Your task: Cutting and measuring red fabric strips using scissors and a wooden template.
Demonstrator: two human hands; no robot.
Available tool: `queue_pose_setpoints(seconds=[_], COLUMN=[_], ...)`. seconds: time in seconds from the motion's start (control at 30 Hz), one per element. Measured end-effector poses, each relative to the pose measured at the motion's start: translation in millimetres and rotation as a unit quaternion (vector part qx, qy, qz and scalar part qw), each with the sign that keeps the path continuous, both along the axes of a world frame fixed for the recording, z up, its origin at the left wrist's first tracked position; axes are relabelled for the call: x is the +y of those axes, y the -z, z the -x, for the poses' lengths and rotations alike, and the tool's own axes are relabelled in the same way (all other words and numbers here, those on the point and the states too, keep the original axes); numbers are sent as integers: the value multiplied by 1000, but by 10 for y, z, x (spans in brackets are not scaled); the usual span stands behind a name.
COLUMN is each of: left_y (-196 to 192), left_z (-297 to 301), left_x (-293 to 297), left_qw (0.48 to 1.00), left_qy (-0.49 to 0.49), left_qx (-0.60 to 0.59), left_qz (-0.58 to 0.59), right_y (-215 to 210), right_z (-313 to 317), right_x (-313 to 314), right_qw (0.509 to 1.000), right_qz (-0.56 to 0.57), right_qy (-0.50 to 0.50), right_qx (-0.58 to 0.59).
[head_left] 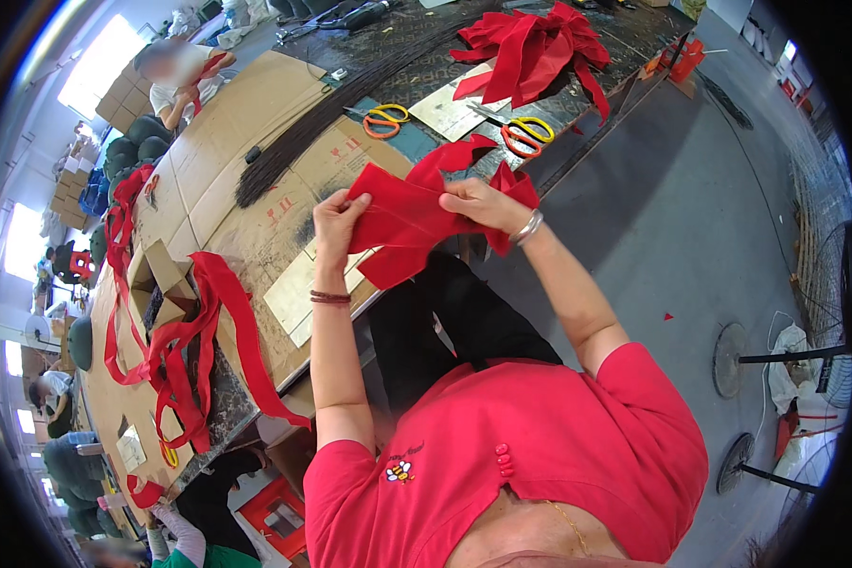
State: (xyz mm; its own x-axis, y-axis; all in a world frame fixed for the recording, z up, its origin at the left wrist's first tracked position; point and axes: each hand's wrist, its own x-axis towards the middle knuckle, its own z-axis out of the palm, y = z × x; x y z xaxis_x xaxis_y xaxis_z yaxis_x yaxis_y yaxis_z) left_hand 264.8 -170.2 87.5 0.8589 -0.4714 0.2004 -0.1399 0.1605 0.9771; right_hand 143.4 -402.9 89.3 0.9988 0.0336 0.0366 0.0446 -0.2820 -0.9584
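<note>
A piece of red fabric (pixel 398 213), with several pointed strip-like ends, is stretched between my two hands above the table edge and my lap. My left hand (pixel 337 225) pinches its left edge between thumb and fingers. On the other side, my right hand (pixel 483 204) is closed on the cloth, thumb on top, with more red folds hanging beyond the wrist. Past the fabric lie two pairs of scissors with orange and yellow handles: one pair (pixel 384 120) on the left, the other (pixel 526 136) on a pale board.
A heap of red fabric strips (pixel 540 47) covers the table's far right. Thin dark rods (pixel 298 151) lie across the cardboard. Long red ribbons (pixel 227 293) trail beside a small open carton (pixel 166 284) at left. Other people work around the table; standing fans (pixel 729 360) are at right.
</note>
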Motion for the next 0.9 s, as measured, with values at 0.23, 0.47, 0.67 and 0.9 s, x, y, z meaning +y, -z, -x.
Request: queue_pose_setpoints(seconds=[0.23, 0.47, 0.67, 0.9], left_y=[43, -38, 104, 265], left_z=[-262, -17, 160, 142], left_x=[175, 318, 192, 226], left_qw=[998, 990, 991, 978], left_qy=[-5, -105, -47, -34], left_qx=[47, 91, 95, 171], left_qz=[-49, -13, 82, 111], right_y=[-238, -461, -491, -386], right_z=[-22, -351, -455, -561], right_x=[-218, -347, -267, -243], right_qw=[963, 979, 987, 979], right_qz=[196, 111, 117, 162], right_qy=[-182, -147, -72, -39], right_qx=[-28, -91, -84, -120])
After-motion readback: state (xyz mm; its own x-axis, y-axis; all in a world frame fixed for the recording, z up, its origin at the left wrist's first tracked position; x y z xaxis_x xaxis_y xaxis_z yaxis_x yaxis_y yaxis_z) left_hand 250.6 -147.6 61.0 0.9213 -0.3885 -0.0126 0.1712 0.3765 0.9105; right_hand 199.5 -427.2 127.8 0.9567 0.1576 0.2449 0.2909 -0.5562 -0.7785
